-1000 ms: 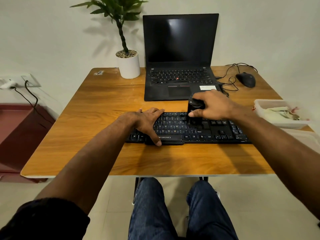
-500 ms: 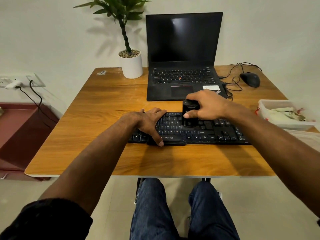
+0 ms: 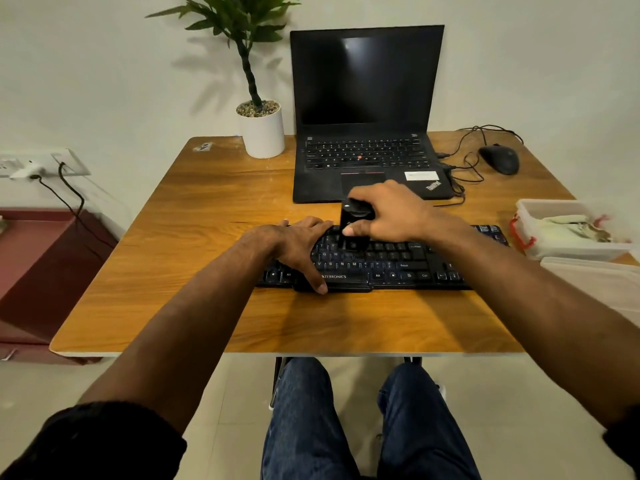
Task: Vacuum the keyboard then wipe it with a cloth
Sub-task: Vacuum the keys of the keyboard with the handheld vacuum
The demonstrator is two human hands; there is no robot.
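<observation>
My right hand (image 3: 388, 213) grips the small black handheld vacuum (image 3: 354, 225), fingers curled round it, nozzle end down on the keys near mid-keyboard. My left hand (image 3: 298, 245) lies flat on the left part of the keyboard (image 3: 398, 266), thumb at its front edge, pinning it to the wooden table (image 3: 207, 237). Risks: nozzle snags a keycap and pops it; smooth plastic base slides if the left hand lets up. Keyboard is low, matte black. Cloth probably in the white tub (image 3: 568, 249), far right.
</observation>
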